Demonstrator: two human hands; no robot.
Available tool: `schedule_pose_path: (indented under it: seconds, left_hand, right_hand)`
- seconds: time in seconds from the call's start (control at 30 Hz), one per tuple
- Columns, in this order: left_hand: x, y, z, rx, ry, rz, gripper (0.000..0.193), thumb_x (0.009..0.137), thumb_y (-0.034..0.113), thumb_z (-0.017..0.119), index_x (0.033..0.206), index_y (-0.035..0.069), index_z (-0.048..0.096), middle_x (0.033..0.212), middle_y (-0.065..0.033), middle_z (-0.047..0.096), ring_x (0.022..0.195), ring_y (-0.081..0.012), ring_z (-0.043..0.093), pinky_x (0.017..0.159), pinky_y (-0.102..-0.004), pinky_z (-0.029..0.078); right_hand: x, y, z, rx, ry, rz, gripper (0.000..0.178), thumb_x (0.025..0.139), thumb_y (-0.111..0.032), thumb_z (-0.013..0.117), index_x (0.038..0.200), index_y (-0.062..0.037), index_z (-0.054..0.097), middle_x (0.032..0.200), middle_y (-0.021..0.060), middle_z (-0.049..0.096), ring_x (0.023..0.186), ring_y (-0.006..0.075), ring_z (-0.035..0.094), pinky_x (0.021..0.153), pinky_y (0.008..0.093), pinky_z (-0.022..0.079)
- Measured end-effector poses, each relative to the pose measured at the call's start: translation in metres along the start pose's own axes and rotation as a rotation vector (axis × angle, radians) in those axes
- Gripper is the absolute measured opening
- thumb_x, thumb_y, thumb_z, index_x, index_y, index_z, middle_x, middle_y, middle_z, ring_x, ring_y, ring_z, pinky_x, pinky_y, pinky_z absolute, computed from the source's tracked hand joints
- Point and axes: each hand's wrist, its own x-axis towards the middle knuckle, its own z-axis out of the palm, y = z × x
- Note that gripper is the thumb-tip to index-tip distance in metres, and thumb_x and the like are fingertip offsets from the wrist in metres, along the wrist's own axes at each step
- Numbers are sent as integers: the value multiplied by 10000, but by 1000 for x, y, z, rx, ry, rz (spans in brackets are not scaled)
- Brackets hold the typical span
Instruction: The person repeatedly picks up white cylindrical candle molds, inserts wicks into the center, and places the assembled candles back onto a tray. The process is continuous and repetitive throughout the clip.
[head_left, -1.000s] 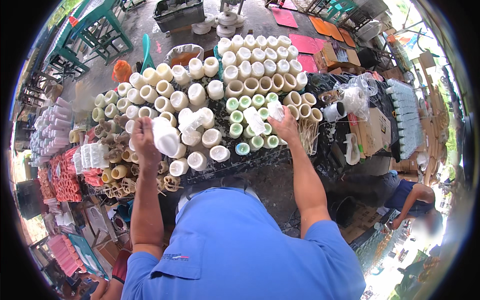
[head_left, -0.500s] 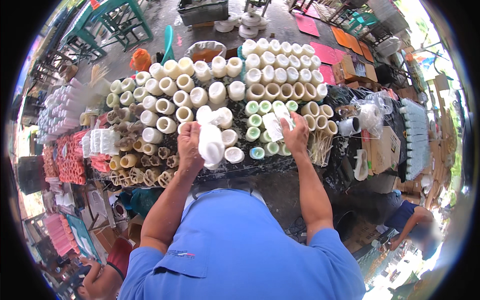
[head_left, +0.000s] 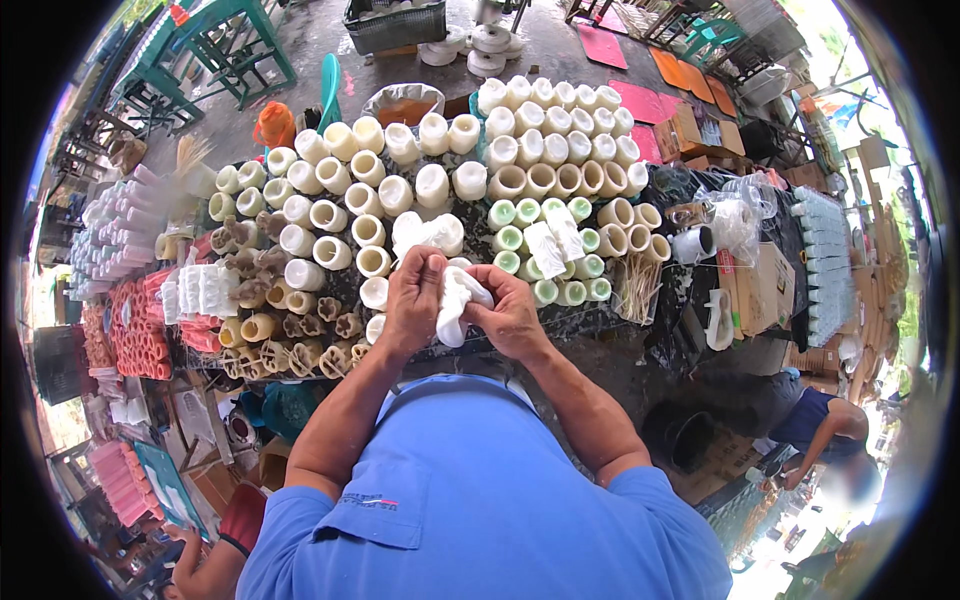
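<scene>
Black tabletop (head_left: 475,222) was crowded with pale cups (head_left: 332,174). My left fingers (head_left: 428,262) and right fingers (head_left: 494,281) pinched a white bundle (head_left: 453,305); seemed light, soft, best held by its folds.

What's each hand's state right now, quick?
Left hand: closed on the left side of a white bundle.
Right hand: closed, fingers pinching the same bundle's right side.

The crumpled piece (head_left: 456,302) is white, the shirt (head_left: 520,490) blue, the cylinders (head_left: 431,186) cream, the small cups (head_left: 501,213) pale green, the chair (head_left: 330,90) teal.
</scene>
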Motion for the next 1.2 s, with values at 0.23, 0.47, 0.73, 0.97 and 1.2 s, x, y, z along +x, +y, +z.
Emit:
schedule_pose_path:
  seconds: [0.23, 0.47, 0.73, 0.97, 1.2]
  left_hand:
    - [-22, 45, -31, 343, -349, 296, 461, 1018, 69, 625, 1465, 15, 525, 1293, -197, 609, 1155, -341, 636, 957, -408, 521]
    - [-45, 41, -12, 685, -344, 685, 638, 835, -62, 605, 1466, -77, 511, 1101, -249, 598, 963, -432, 619, 896, -517, 503]
    - [-46, 16, -11, 536, -115, 484, 563, 801, -78, 703, 1349, -37, 577, 1050, -246, 628, 975, -467, 644, 843, -505, 543]
    - [-14, -3, -39, 584, 273, 459, 437, 712, -41, 765, 1072, 14, 523, 996, -215, 581, 890, -446, 608, 767, -503, 510]
    - [-17, -18, -47, 450, 180, 710, 475, 681, -27, 815, 1012, 49, 483, 1004, -174, 542, 875, -383, 583, 758, -468, 507]
  right_hand:
    - [-2, 7, 18, -497, 243, -298, 264, 900, -41, 733, 1162, -11, 730, 942, 138, 770, 832, 204, 743, 754, 334, 592]
    - [11, 27, 23, -822, 372, -375, 254, 846, -136, 762, 924, -12, 554, 855, 219, 669, 793, 391, 691, 691, 465, 534]
    - [20, 28, 27, -812, 496, -549, 336, 803, -131, 811, 925, -22, 518, 841, 147, 565, 723, 340, 582, 632, 459, 455]
    - [-19, 18, 59, -867, 162, -674, 630, 802, 3, 824, 1391, 26, 602, 1151, 200, 599, 1035, 373, 642, 859, 421, 555]
    - [5, 15, 43, 360, 47, -44, 610, 992, -85, 770, 1522, 9, 482, 1361, 101, 634, 1236, 183, 620, 1045, 356, 552]
